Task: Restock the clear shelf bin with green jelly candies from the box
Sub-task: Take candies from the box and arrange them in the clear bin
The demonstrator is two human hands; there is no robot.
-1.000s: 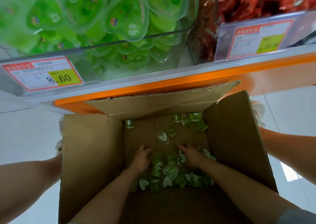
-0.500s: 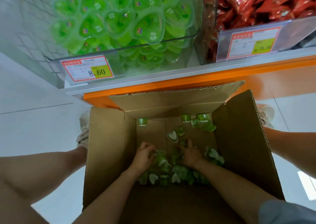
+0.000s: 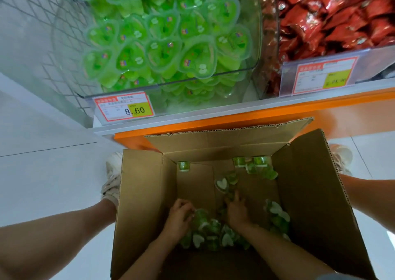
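Observation:
An open cardboard box [image 3: 141, 194] stands on the floor below the shelf, with green heart-shaped jelly candies [image 3: 210, 233] piled at its near end and a few loose ones [image 3: 259, 167] against its far wall. Both my hands are deep inside it. My left hand [image 3: 178, 217] curls its fingers round candies at the left of the pile. My right hand [image 3: 236, 212] lies on the pile with fingers bent over candies. Above, the clear shelf bin [image 3: 255, 44] is heaped with green jelly candies [image 3: 164, 51].
A price tag reading 8.60 [image 3: 124, 106] hangs on the bin's front. A bin of red packets [image 3: 333, 19] sits to the right. The orange shelf edge [image 3: 245, 117] overhangs the box. My knees and white shoes [image 3: 112, 179] flank the box on a pale floor.
The view has shifted so the bin shows more fully. Both hands have drawn together over the candy pile, their fingers curling in on the candies.

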